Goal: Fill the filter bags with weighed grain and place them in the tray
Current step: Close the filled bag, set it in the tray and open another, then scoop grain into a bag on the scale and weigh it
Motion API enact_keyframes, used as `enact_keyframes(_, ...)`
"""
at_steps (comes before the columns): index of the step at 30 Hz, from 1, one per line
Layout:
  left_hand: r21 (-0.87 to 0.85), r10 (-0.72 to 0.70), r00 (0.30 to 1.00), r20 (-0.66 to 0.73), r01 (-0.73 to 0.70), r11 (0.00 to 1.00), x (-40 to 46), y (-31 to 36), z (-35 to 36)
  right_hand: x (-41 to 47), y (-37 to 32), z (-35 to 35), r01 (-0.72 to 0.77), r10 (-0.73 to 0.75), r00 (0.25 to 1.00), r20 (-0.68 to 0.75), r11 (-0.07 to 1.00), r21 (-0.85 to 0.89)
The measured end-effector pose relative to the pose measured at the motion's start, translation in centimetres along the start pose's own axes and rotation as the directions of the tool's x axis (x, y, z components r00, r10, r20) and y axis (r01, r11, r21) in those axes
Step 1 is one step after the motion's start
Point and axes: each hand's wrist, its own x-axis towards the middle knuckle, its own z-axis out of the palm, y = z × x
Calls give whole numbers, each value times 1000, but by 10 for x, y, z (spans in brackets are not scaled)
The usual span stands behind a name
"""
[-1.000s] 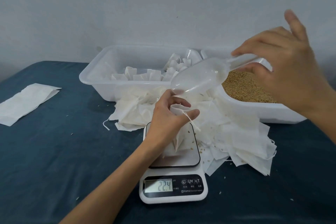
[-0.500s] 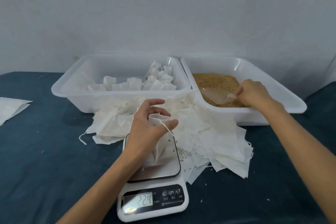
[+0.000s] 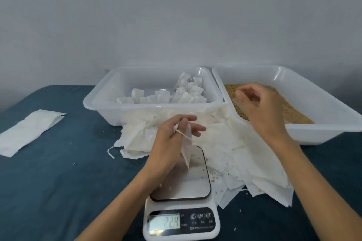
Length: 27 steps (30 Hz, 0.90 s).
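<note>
My left hand (image 3: 170,143) pinches the top of a white filter bag (image 3: 186,152), its drawstring looped over one finger. The bag hangs onto the plate of the white kitchen scale (image 3: 182,188), whose display (image 3: 165,223) reads 22.4. My right hand (image 3: 260,109) hovers over the front left corner of the grain tray (image 3: 317,131), fingers loosely apart and nothing in its grip. Brown grain (image 3: 293,112) covers that tray's floor. A pale shape under the fingers may be the scoop; I cannot tell. The left tray (image 3: 109,112) holds several filled bags (image 3: 188,92).
A heap of empty filter bags (image 3: 246,154) lies between the trays and the scale and spreads out to the right. One flat white bag (image 3: 29,133) lies at the far left of the blue cloth (image 3: 58,182). Loose grains dot the cloth near the scale.
My right hand carried the scoop from above the bag down into the grain tray, then came off it. My left hand closed the bag's mouth. The scale still reads 22.4.
</note>
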Motion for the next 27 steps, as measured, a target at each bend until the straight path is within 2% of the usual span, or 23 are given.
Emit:
enact_keyframes(2,16,46,999,-22,-46,999,16,10,-11,-4,0,6,16,-15,1000,-25,998,55)
enact_keyframes(5,162,132,982,-137,-109,981,66,27,-30,-1,7,3,-5,14,999,-48,985,175)
enact_keyframes(8,244,101,954,-284,-31,969,135,36,-45,-2,12,3,-1,5,1000,-26,988,156)
enact_keyframes(11,361,34,935,-353,103,927,193,26,-56,-4,13,5,1,3,1000,-24,990,140)
enact_keyframes(14,624,14,954,-298,184,759,224,1,-70,-3,16,5,-13,20,999,-37,984,178)
enact_keyframes(16,791,-54,970,-237,225,569,229,-16,-77,-2,18,5,-8,14,999,-31,984,179)
enact_keyframes(18,913,-89,981,-170,191,361,226,-28,-80,-2,18,6,-1,4,1000,-14,986,166)
enact_keyframes(19,936,-103,985,-142,167,310,225,-31,-81,-2,18,6,-3,4,1000,-5,987,161)
enact_keyframes(21,961,-114,990,-85,111,253,225,-34,-85,-2,17,6,-12,11,1000,10,987,159)
enact_keyframes(24,967,-160,985,-67,104,235,223,-29,-90,-1,14,5,-26,23,1000,21,988,155)
enact_keyframes(27,949,-120,990,-76,109,297,211,-11,-93,-1,13,2,-34,32,999,16,986,165)
